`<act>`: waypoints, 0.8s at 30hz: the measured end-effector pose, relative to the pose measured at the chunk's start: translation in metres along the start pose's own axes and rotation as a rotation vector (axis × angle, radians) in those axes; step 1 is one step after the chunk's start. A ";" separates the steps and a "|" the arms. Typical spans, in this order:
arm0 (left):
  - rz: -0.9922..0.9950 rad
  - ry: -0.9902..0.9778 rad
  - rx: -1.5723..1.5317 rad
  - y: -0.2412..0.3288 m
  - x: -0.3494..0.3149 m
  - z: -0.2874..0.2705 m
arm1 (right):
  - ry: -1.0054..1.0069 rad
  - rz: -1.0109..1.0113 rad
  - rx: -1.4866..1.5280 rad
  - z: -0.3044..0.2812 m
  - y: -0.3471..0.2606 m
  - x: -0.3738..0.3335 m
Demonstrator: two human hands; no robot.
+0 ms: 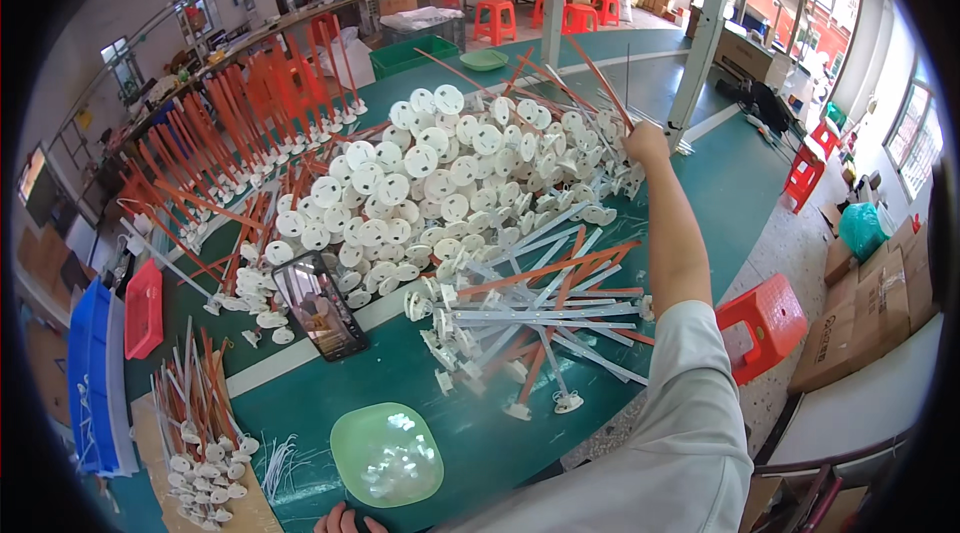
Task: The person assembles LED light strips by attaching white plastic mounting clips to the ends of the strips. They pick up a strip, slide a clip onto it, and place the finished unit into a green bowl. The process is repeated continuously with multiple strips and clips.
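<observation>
My right hand (646, 143) reaches out to the far right side of a big heap of white round discs (420, 163). Its fingers are closed round the lower end of a long orange strip (603, 83) that slants up to the left. At the bottom edge only some fingers of my left hand (348, 521) show, apart and with nothing seen in them. Just beside them a light green tray (342, 453) with small clear shiny pieces (395, 468) rests on the green table. In front of the heap, silver and orange strips with white ends (540, 313) lie crisscrossed.
A phone (318, 305) leans against the heap. Rows of upright orange strips (235, 118) stand at the far left. More strips with discs (205, 463) lie on cardboard at the near left, beside white ties (280, 466). A post (703, 43) rises behind my right hand; a red stool (762, 328) stands at right.
</observation>
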State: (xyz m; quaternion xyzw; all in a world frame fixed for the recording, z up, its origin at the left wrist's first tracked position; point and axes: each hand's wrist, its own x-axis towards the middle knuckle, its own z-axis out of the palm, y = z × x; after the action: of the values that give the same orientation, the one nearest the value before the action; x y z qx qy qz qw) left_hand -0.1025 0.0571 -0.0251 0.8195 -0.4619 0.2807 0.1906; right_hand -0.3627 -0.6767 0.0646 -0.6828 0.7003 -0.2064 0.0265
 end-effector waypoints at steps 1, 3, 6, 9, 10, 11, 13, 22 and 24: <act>0.005 0.009 -0.006 -0.001 0.000 0.001 | 0.021 0.049 0.021 -0.004 -0.007 -0.005; 0.020 0.028 -0.020 -0.003 0.000 0.002 | 0.046 0.084 0.008 -0.009 -0.011 0.002; 0.013 0.038 0.007 -0.002 -0.003 0.000 | 0.037 -0.012 0.014 -0.031 -0.013 0.000; -0.002 0.035 -0.019 0.003 0.003 -0.001 | -0.187 -0.209 0.102 -0.021 0.027 0.043; -0.005 0.035 -0.018 0.002 0.002 -0.002 | -0.437 -0.203 0.301 -0.027 0.031 0.040; -0.006 0.037 -0.017 0.002 0.001 -0.003 | -0.501 -0.222 0.462 -0.034 0.027 0.026; -0.009 0.035 -0.018 0.002 -0.002 -0.004 | -0.622 -0.253 0.781 -0.046 0.017 -0.013; -0.028 0.020 -0.052 0.000 0.000 -0.002 | -0.584 -0.134 1.206 -0.068 -0.035 -0.022; -0.029 0.024 -0.053 0.000 0.000 -0.001 | -0.446 -0.134 1.279 -0.075 -0.038 -0.011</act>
State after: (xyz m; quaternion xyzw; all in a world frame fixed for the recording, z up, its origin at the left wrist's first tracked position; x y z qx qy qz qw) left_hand -0.1023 0.0575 -0.0242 0.8174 -0.4549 0.2753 0.2217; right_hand -0.3499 -0.6469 0.1426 -0.6008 0.3746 -0.4354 0.5561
